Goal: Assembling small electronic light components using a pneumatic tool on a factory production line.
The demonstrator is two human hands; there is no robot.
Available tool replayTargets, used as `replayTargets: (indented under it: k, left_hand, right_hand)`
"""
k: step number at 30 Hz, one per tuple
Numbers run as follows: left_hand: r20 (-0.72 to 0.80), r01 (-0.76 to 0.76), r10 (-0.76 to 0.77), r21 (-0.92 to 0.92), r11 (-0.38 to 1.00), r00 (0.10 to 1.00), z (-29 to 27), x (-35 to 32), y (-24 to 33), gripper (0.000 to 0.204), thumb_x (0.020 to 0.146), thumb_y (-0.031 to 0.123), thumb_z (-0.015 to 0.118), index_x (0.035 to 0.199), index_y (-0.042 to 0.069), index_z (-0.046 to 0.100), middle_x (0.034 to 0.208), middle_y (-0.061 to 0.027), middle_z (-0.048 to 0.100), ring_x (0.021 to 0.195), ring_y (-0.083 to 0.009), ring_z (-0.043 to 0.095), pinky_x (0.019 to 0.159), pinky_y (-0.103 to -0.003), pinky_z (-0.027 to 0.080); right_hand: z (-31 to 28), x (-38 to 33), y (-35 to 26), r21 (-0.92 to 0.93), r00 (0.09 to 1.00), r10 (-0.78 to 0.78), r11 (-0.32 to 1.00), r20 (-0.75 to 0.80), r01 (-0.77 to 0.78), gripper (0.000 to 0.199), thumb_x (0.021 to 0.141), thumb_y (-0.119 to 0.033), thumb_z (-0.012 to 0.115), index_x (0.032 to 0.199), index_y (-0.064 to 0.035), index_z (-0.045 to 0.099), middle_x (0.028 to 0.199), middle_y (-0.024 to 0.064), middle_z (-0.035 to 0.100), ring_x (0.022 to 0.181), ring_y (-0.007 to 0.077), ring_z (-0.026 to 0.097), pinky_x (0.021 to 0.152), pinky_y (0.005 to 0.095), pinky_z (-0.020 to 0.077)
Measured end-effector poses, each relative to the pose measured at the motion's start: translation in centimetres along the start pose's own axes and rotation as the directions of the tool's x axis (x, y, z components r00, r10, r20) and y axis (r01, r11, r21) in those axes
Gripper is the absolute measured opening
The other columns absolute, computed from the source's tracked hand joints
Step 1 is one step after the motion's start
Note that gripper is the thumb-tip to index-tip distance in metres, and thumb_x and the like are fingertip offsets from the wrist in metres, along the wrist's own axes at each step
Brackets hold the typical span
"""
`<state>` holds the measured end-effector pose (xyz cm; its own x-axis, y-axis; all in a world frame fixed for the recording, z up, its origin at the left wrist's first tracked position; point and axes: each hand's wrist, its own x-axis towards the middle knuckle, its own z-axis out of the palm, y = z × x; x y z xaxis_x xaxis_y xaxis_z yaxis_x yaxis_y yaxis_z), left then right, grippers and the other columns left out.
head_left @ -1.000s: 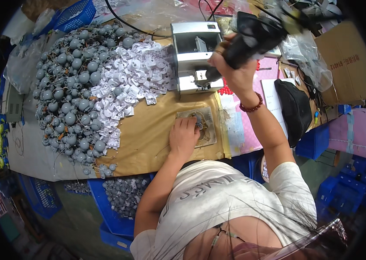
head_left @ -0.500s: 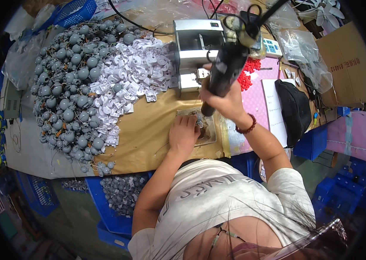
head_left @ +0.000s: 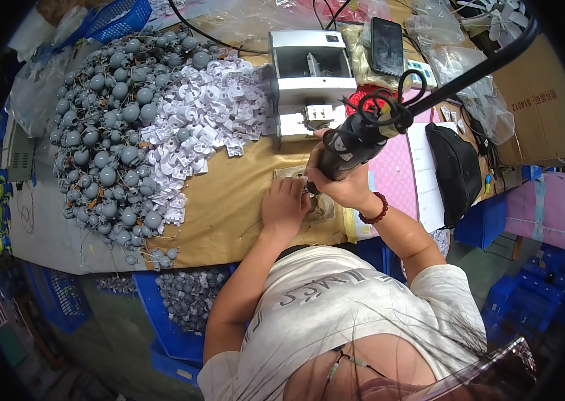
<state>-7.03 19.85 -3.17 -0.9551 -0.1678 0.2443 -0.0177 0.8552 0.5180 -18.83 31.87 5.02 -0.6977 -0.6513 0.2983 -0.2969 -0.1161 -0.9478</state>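
My right hand (head_left: pixel 348 190) is wrapped round a black electric screwdriver (head_left: pixel 345 154) with a coiled black cord at its top. The tool is tilted, its lower end beside the fingertips of my left hand (head_left: pixel 284 208). Those fingers are closed and bent down at a clear, flat work plate (head_left: pixel 324 211) on the brown table covering. Whatever they hold is hidden by the fingers and the tool. To the left of my hands lie a pile of white plastic parts (head_left: pixel 219 107) and a heap of grey round parts with wires (head_left: pixel 105 175).
A silver machine (head_left: pixel 312 85) stands just beyond my hands. Behind the screwdriver are red small parts (head_left: pixel 369 95) and a phone (head_left: pixel 386 45). A black pouch (head_left: pixel 453 170) and a paper sheet (head_left: pixel 424 175) lie right, near a cardboard box (head_left: pixel 543 100). Below the table is a blue bin (head_left: pixel 165 321).
The screwdriver has tilted, its upper end and cord swinging right and nearer to me. My right hand has moved slightly left and nearer; my left hand stays almost in place.
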Motion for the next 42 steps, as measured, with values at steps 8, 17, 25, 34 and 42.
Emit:
replayTargets:
  k: [8, 17, 25, 34, 42]
  left_hand:
    - [0.000, 0.042, -0.042, -0.104, 0.994, 0.999, -1.1, 0.2, 0.4, 0.034, 0.076, 0.015, 0.070, 0.108, 0.012, 0.061, 0.102, -0.0037, 0.062, 0.100, -0.0264, 0.059, 0.077, -0.042, 0.051]
    - [-0.034, -0.042, 0.037, -0.150, 0.988, 0.999, -1.3, 0.2, 0.0, 0.047, 0.069, 0.011, 0.077, 0.112, 0.012, 0.058, 0.102, -0.0053, 0.061, 0.099, -0.0288, 0.058, 0.077, -0.044, 0.050]
    - [0.000, -0.020, 0.021, -0.181, 0.983, 1.000, -1.6, 0.5, 0.0, 0.043, 0.072, 0.012, 0.076, 0.111, 0.011, 0.059, 0.102, -0.0071, 0.060, 0.100, -0.0311, 0.057, 0.081, -0.043, 0.050]
    - [0.040, 0.117, -0.112, -0.135, 0.984, 0.993, -1.6, 0.5, 0.6, 0.038, 0.076, 0.015, 0.076, 0.112, 0.006, 0.065, 0.118, -0.0094, 0.059, 0.106, -0.0316, 0.055, 0.089, -0.043, 0.049]
    - [-0.026, 0.035, -0.041, -0.190, 0.981, 0.999, -1.5, -0.1, 0.5, 0.033, 0.077, 0.012, 0.077, 0.108, 0.008, 0.067, 0.111, -0.0051, 0.065, 0.103, -0.0294, 0.057, 0.087, -0.039, 0.050]
  right_hand:
    - [-0.3, -0.6, -0.2, -0.425, 0.932, -0.168, 0.854, 0.321, 0.300, 0.058, 0.081, 0.012, 0.068, 0.132, -0.0025, 0.044, 0.091, 0.0082, 0.062, 0.082, 0.0169, 0.063, 0.073, 0.0311, 0.0518]
    - [-0.1, -2.3, -1.2, -0.051, 0.932, -0.247, 0.962, 0.264, 0.270, 0.059, 0.083, 0.016, 0.066, 0.132, -0.0069, 0.043, 0.092, 0.0092, 0.059, 0.086, 0.0203, 0.063, 0.077, 0.0320, 0.0517]
    - [0.8, -2.5, -0.2, -0.013, 0.980, -0.179, 0.983, 0.093, 0.181, 0.025, 0.079, -0.001, 0.073, 0.098, -0.0044, 0.057, 0.083, 0.0042, 0.061, 0.072, 0.0166, 0.059, 0.068, 0.0289, 0.0486]
    - [-2.8, 1.1, -0.7, 0.073, 0.913, 0.261, 0.965, -0.313, -0.251, 0.030, 0.092, -0.007, 0.068, 0.117, -0.0048, 0.052, 0.090, 0.0053, 0.063, 0.077, 0.0134, 0.063, 0.070, 0.0285, 0.0519]
    - [-6.7, -0.3, 4.7, -0.205, 0.862, 0.042, 0.964, -0.506, -0.167, 0.041, 0.095, -0.005, 0.064, 0.134, 0.0012, 0.051, 0.125, 0.0130, 0.058, 0.112, 0.0208, 0.059, 0.090, 0.0295, 0.0497]
